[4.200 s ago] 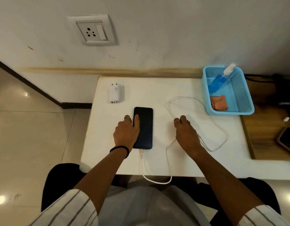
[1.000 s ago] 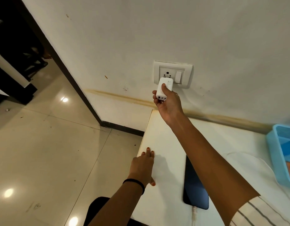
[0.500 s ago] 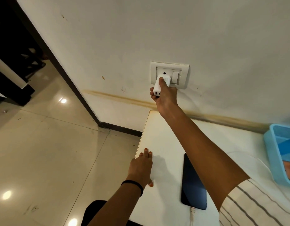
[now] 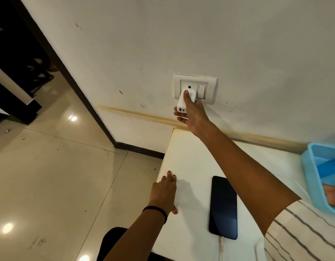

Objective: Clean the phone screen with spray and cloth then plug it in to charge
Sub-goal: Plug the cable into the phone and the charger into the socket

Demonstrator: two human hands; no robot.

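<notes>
Right hand (image 4: pixel 194 113) grasps the charger (image 4: pixel 183 104) against the wall socket (image 4: pixel 195 88) (left hand (image 4: pixel 164 193) flat, released, on table (image 4: pixel 191 157)).

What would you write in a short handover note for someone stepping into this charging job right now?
Right hand grips the white adapter, pressed against the wall socket.
Left hand rests flat on the table.
Phone lies screen up, cable plugged into it.
Spray and cloth sit in the blue basket.
Left: check the adapter's seating, plug the cable into it, check the switch.

One head camera looks down-forward over table (image 4: pixel 191 157) toward wall (image 4: pixel 181 34).
</notes>
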